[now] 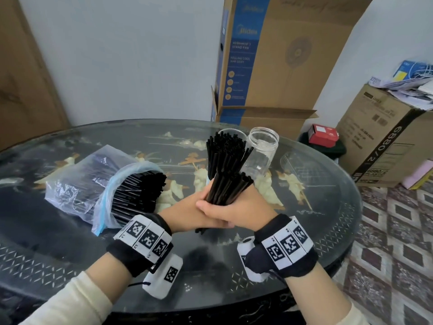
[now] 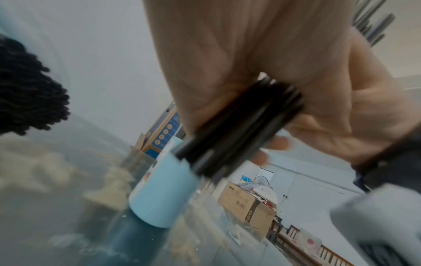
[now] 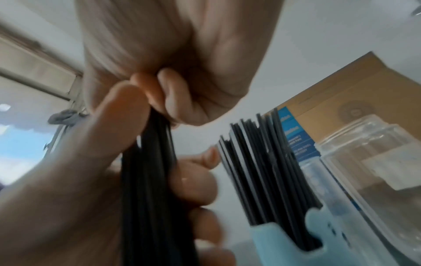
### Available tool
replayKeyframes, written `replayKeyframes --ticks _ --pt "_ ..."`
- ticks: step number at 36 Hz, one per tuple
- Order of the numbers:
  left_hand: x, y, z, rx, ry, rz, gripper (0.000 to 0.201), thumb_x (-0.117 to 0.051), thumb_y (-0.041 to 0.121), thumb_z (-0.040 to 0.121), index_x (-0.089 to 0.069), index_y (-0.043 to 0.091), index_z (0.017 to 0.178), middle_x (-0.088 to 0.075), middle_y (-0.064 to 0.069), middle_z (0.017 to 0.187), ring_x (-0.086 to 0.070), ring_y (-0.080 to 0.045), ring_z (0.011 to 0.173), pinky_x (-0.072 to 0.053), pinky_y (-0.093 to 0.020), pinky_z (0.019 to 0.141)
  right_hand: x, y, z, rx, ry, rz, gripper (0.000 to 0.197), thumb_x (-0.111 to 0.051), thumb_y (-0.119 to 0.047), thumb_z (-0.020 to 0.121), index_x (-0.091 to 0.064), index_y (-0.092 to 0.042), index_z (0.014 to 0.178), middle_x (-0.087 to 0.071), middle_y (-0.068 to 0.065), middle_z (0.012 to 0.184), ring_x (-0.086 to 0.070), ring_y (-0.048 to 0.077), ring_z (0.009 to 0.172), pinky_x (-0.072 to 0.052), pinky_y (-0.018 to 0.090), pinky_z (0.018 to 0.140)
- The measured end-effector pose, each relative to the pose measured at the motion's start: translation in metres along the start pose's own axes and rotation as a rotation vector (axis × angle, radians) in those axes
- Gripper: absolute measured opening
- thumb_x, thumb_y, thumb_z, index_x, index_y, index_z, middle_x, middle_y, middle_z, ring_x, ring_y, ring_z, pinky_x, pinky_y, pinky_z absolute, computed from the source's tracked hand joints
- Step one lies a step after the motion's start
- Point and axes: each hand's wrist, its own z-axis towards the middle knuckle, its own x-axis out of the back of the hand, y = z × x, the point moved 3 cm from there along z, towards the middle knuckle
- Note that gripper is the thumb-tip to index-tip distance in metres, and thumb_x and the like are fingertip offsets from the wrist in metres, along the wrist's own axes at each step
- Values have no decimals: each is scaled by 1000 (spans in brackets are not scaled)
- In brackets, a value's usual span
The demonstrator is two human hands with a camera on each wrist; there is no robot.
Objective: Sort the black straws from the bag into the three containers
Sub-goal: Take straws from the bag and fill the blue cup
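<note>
1. Head view: I see my left hand [image 1: 185,213] and right hand [image 1: 236,207] pressed together above the glass-topped table [image 1: 316,184], both wrapped round one bundle of black straws [image 1: 228,188] that stands nearly upright, its lower ends poking out below the hands. The fingers of each hand are curled tight on that bundle.
2. Same view: the plastic bag [image 1: 77,181] lies on its side to the left, mouth toward me, with a thick mass of black straws inside. Behind the hands a second batch of straws [image 1: 225,151] stands upright in a container I cannot make out here; a clear plastic cup [image 1: 230,132] shows behind it and an open clear jar [image 1: 261,151] stands just to its right.
3. Left wrist view — blurred: the left hand [image 2: 227,54] clamps the straw bundle [image 2: 239,126], the right hand [image 2: 341,108] closing round it from the other side. Below sits a light blue container [image 2: 161,190] on the table; the bagged straw ends [image 2: 27,90] show at the left edge.
4. Right wrist view — also blurred: the right hand's fingers [image 3: 193,185] and thumb grip the bundle [image 3: 150,180], the left hand [image 3: 182,54] closed on it above. To the right, straws [image 3: 268,162] stand in the light blue container [image 3: 296,243], with the clear jar [image 3: 376,162] beside it.
</note>
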Motion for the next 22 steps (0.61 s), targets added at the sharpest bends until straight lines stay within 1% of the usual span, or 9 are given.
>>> replayKeyframes --ticks 2,4,6,9,12,15,18,20,22 --pt "-2 1 6 -72 102 -63 65 -85 13 68 -45 21 119 -65 21 100 -62 0 98 -49 -21 84 9 1 3 -12 59 0 9 -78 -21 78 -72 -16 83 -72 -7 80 -66 -3 79 -47 6 71" --pt "2 -3 9 -103 303 -38 78 -89 38 55 -38 28 113 -56 17 110 -56 -4 106 -47 -26 90 22 -2 7 28 115 40 7 -77 -16 80 -71 -13 83 -71 -6 80 -67 0 79 -48 9 72" --pt "8 -10 13 -108 519 84 91 -86 56 43 -29 30 110 -42 5 117 -45 -11 114 -40 -23 98 39 -6 10 103 187 65 5 -74 -9 82 -70 -7 83 -69 -3 79 -66 1 79 -48 11 75" --pt "15 -25 28 -39 666 112 119 -84 62 37 -21 23 130 -29 2 128 -34 -11 124 -31 -24 108 63 -6 16 150 304 54 5 -73 -8 83 -70 -5 80 -70 -4 79 -66 1 78 -48 11 76" --pt "22 -42 47 87 598 120 133 -86 62 37 -10 29 141 -26 0 142 -29 -13 134 -30 -37 114 74 -1 21 143 348 89 7 -71 -6 85 -70 0 81 -69 -2 76 -65 0 71 -49 10 65" --pt "27 -47 63 147 447 76 134 -93 43 46 -3 28 144 -31 6 141 -34 -9 131 -34 -37 112 76 5 25 109 323 123 9 -70 -7 86 -70 2 85 -66 -6 72 -60 -2 59 -45 11 49" --pt "30 -46 75 172 344 58 122 -92 22 57 -6 28 144 -41 10 132 -44 -9 122 -42 -38 104 74 14 30 83 308 102 8 -70 -11 87 -69 -4 85 -64 -13 68 -59 1 57 -44 10 52" --pt "32 -48 77 177 341 74 119 -91 32 52 -13 36 141 -47 9 131 -49 -12 121 -45 -45 102 72 18 33 63 301 95 8 -71 -14 87 -68 -7 86 -64 -11 68 -58 4 56 -45 15 53" --pt "33 -52 78 183 360 106 113 -89 37 49 -21 37 139 -51 11 128 -50 -12 120 -46 -43 100 69 21 36 69 298 91 6 -71 -14 86 -66 -10 86 -63 -13 68 -58 4 59 -46 21 57"
